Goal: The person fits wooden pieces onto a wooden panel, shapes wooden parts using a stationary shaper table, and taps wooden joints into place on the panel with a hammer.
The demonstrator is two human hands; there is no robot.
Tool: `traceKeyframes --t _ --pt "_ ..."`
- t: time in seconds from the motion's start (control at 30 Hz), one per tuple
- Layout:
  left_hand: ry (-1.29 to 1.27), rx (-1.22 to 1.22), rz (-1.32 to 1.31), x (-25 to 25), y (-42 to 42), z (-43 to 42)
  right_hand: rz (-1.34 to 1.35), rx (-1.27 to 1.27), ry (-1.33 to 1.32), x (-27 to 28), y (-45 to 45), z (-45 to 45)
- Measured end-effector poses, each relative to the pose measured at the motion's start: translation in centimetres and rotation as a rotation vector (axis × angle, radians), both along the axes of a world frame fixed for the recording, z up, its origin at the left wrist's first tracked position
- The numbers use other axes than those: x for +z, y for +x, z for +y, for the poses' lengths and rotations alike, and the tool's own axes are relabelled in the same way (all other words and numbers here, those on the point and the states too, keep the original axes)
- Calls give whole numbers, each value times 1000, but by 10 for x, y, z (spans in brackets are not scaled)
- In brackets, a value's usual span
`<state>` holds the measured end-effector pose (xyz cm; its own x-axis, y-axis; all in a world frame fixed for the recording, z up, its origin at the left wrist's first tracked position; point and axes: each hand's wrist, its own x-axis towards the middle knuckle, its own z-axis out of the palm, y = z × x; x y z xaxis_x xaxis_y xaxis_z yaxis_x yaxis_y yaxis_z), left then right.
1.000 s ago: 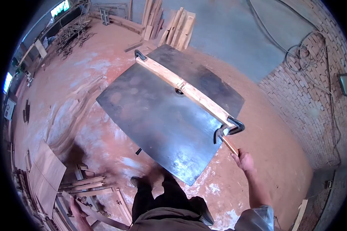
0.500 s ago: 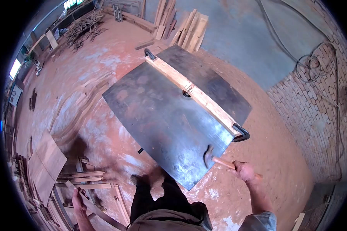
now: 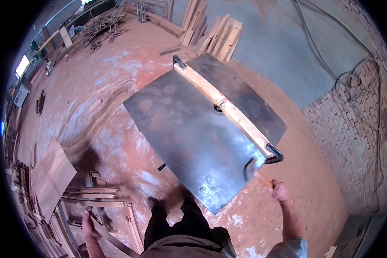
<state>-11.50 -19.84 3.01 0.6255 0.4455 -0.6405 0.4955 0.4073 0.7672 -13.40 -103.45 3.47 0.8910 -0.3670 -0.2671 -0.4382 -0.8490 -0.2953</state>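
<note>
My right hand [image 3: 281, 191] is wrapped round the wooden handle of a hammer [image 3: 262, 177]. Its blurred dark head is over the near right edge of a metal-topped table [image 3: 180, 142]; whether it touches cannot be made out. A wooden beam [image 3: 241, 119] lies across the tabletop, with a black clamp [image 3: 274, 155] at its near end and another clamp [image 3: 179, 61] at its far end. Low on the left, my left hand [image 3: 88, 224] is closed on a long, thin flat strip [image 3: 109, 235], whose material is unclear.
A round dark fitting [image 3: 218, 108] sits beside the beam. Wooden frames [image 3: 131, 219] and a brown panel [image 3: 53, 176] stand at lower left. Boards [image 3: 222, 38] lean against the far wall. Curved wood pieces [image 3: 94, 116] lie on the floor; a cable [image 3: 352, 81] hangs at right.
The hammer has moved up and right across the tabletop, nearer the clamp. The whole view has shifted slightly. My left hand still holds the strip.
</note>
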Motion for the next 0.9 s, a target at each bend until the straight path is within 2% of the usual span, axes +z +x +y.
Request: traceKeyframes --t 0.03,0.17,0.27,0.33,0.37,0.43,0.47,0.5,0.53,0.6,0.63,0.67,0.7,0.73,0.77,0.8,0.83,0.87,0.9 --pt "-8 11 11 -5 -4 6 -27 -120 27 -2 1 -1" --pt "49 40 17 -11 -23 19 10 107 -109 9 -3 25" --pt "6 38 57 3 -33 4 -7 310 -88 26 6 49" --pt "-74 16 16 3 -35 -2 15 303 -63 45 14 68" --pt "-243 -15 7 -3 -42 11 -13 327 -42 47 25 83" --pt "-198 114 -25 -9 -73 19 -130 386 113 52 57 124" --pt "-209 154 3 -27 -80 34 -63 425 -75 57 63 138" --pt "-247 175 63 -21 -79 33 -154 309 210 71 70 172" --pt "-285 198 122 -14 -77 31 -332 441 336 85 81 210" --pt "-362 115 67 -53 -91 46 -280 667 255 142 99 296" --pt "-386 151 77 -72 -98 45 -176 631 407 165 99 342" --pt "-272 165 -18 -72 -101 41 -72 584 547 178 104 382" --pt "-222 160 -13 -81 -112 43 265 420 554 156 110 395" --pt "-243 217 12 -82 -121 57 120 510 619 142 109 439" --pt "-268 265 43 -76 -136 61 77 686 489 131 107 466" --pt "-297 316 75 -76 -150 76 81 816 351 102 109 510" --pt "-212 289 216 -46 -161 85 158 821 319 77 104 543" --pt "-211 334 184 -54 -176 88 128 828 533 78 97 589" --pt "-216 378 146 -71 -200 90 251 907 440 72 97 635"
